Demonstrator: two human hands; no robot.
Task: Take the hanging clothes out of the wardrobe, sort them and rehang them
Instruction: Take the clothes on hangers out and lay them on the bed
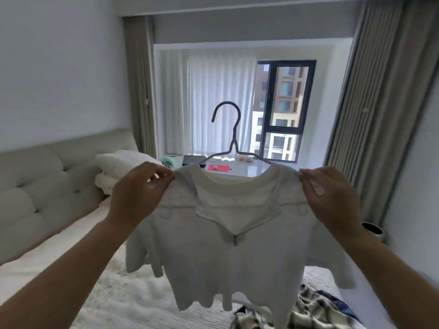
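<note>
- Item: white top (228,257), a zip-front layer over a pale inner tee, hung on a thin wire hanger (231,136). I hold it up in mid-air in front of me, above the bed (133,293), with the window (285,110) behind it.
- Left hand (140,195): fingers and thumb pinch the left shoulder seam of the top, right where the hanger's arm ends under the cloth. Grip narrow, closed on fabric.
- Right hand (332,198): the same pinch on the right shoulder seam. Grip narrow, closed on fabric.
- Handling, my estimate: light and soft. The cloth drapes loosely, the sleeves hang limp and the hem falls in waves, so it has no stiffness of its own; the hanger gives it all its shape.
- Hanger, my estimate: thin, light, slightly springy, hook upright and free. The wire looks smooth, so the top may slide off if one shoulder dips.
- Where to hold: both shoulders for spreading and straightening, as now; the neck just under the hook for carrying and rehanging, one-handed.
- Caution: the zip (235,239) is part open, so the collar can slip off one side of the hanger.
- Nearby: checked clothes (316,307) lie in a heap on the bed below the top; pillows (118,167) sit at the headboard; a tabletop (251,168) with small things stands by the window.
</note>
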